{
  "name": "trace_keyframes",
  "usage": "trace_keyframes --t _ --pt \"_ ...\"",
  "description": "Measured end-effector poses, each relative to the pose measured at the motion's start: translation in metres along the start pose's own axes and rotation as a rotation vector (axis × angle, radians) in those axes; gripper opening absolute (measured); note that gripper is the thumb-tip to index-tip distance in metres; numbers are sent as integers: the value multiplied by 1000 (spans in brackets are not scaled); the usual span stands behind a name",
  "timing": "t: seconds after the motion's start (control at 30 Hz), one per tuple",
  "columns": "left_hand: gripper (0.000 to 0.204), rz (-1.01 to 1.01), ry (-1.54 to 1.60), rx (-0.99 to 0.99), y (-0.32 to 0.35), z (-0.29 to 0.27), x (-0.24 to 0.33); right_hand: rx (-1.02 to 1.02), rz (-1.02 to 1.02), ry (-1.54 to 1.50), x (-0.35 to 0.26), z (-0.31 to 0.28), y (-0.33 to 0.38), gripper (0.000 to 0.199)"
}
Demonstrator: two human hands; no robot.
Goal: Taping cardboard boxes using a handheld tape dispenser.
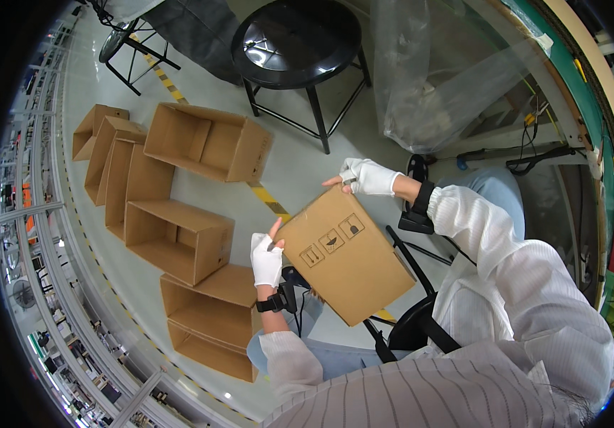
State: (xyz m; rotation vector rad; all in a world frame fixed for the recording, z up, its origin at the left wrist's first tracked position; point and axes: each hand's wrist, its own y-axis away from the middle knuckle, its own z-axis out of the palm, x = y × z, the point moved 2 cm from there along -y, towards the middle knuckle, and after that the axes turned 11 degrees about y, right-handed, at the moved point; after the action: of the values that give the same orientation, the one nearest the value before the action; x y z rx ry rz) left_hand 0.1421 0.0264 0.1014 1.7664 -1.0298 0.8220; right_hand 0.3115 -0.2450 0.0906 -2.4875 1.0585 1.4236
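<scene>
Over my lap, a brown cardboard box [353, 274] is held tilted between my two hands. Dark printed handling symbols run across the side facing up. My left hand [267, 258], in a white fingerless glove, grips the box's left corner, with the thumb along its edge. At the far top corner, my right hand [370, 176], gloved the same way, has its fingers over the edge. Both wrists carry black strapped devices. The box's underside and any fingers beneath it are hidden.
Several open cardboard boxes [178, 235] lie on their sides on the floor to the left. A round black stool [297, 44] stands ahead. Clear plastic sheeting [421, 93] hangs beside a green-edged bench [571, 64] on the right. Yellow-and-black tape [270, 198] marks the floor.
</scene>
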Motion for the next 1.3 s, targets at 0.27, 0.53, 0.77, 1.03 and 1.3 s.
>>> trace_keyframes --t 0.27,0.53,0.77,1.03,1.3 --pt "38 181 140 -26 2 -7 -32 98 -244 231 0 0 -3 37" --pt "21 138 301 -45 -1 -10 -52 195 -290 234 13 12 -3 23" --pt "23 207 408 -84 -6 -12 -48 194 -131 34 7 3 -5 15" --pt "37 415 69 152 2 -9 8 -175 -577 653 -10 -11 -24 56" --pt "40 906 -681 -139 21 -17 23 -101 -212 404 -34 -16 -17 50"
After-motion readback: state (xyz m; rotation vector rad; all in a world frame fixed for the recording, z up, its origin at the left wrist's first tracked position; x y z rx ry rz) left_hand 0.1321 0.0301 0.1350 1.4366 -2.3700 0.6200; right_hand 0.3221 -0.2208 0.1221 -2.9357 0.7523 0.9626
